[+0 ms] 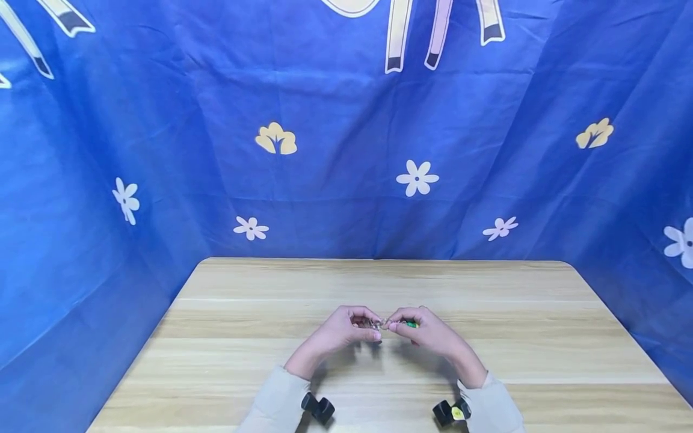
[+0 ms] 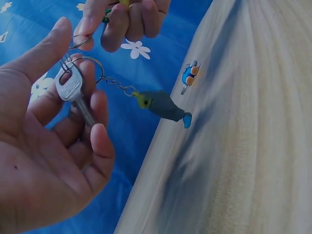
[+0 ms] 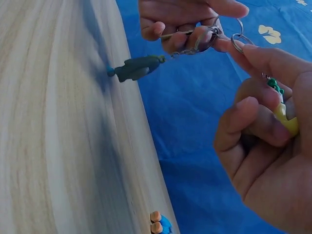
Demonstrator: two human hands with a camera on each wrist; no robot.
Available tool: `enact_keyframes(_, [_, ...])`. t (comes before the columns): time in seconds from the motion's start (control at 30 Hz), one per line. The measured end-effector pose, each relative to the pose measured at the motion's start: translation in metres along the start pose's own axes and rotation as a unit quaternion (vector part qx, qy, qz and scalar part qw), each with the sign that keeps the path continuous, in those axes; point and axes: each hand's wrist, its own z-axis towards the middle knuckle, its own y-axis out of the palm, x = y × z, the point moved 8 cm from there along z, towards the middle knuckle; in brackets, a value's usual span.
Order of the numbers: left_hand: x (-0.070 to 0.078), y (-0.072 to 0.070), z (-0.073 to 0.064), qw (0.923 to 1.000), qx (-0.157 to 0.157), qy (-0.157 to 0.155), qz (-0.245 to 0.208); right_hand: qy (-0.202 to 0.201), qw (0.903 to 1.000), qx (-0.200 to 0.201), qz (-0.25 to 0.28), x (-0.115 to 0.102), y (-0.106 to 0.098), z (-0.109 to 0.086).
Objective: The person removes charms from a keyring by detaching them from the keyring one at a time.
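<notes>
"Key (image 2: 72, 87) and surroundings, largest first?"

"Cloth (image 1: 335, 198): blue, flower-printed, behind. Table (image 1: 227, 337): pale, wood-grained, below."

"Hands?"

"Two, near each other. Left hand (image 1: 334, 331): fingers curled, holding the key. Right hand (image 1: 433, 331): thumb and finger pinching a second ring (image 3: 233, 41), other fingers folded round a yellow charm (image 3: 286, 119), green-topped."

"Further charms?"

"Two. Grey charm (image 2: 165, 105): blue-tipped, hanging by a chain from the key ring (image 2: 103, 68). Blue charm (image 2: 189, 75): orange-footed, seen by the table edge in the left wrist view; standing or hanging, cannot tell."

"Key's place?"

"In the left hand, above the table; silver, just beside the key ring."
</notes>
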Motion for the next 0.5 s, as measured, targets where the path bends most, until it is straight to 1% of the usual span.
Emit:
enact_keyframes(0.1, [-0.0002, -0.0016, 0.0018, 1.0000, 0.003, 0.002, 0.002, -0.002, 1.0000, -0.001, 0.005, 0.0000, -0.0001, 0.0005])
enact_keyframes(0.2, [-0.0010, -0.0023, 0.0035, 1.0000, 0.002, -0.004, -0.008, -0.004, 1.0000, -0.001, 0.006, -0.0007, -0.0004, 0.0014])
enact_keyframes(0.5, [-0.0019, -0.0015, 0.0070, 0.9966, -0.019, -0.013, -0.078, 0.004, 1.0000, 0.002, 0.009, -0.0013, -0.0026, 0.0058])
